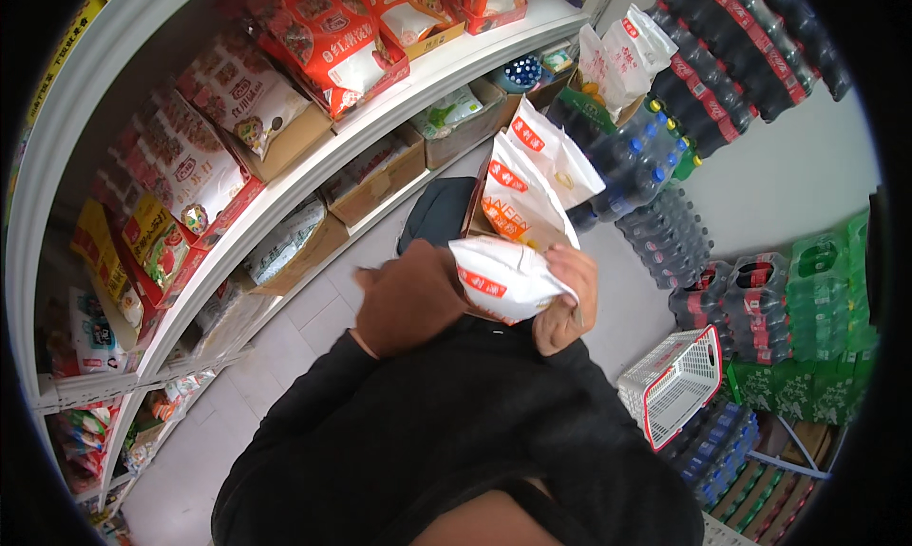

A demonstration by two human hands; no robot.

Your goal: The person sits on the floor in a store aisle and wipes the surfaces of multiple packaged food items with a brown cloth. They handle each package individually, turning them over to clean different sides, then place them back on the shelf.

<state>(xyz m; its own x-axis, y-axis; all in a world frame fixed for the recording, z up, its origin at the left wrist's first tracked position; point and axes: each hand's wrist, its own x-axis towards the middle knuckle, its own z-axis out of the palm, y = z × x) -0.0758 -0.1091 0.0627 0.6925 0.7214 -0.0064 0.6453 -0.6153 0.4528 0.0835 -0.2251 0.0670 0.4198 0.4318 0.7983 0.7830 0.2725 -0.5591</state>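
Observation:
A white plastic food pouch [509, 275] with a red label and printed writing is held in front of my body. My right hand [568, 297] grips its right end, the thumb and fingers closed around the edge. At its left end is my left hand [410, 297], which seems to wear a brown glove. The left fingers are hidden or blurred, so a hold on the pouch is unclear. Just beyond, more white pouches [524, 190] stand upright in a cardboard box [476, 208], partly covered by the held pouch.
White shelving [299, 158] curves along the left, stocked with bagged goods in display boxes. A dark padded seat [438, 208] is by the box. To the right are shrink-wrapped bottle packs [757, 304], a white plastic basket [673, 389] with a red rim, and another box of white pouches [623, 65].

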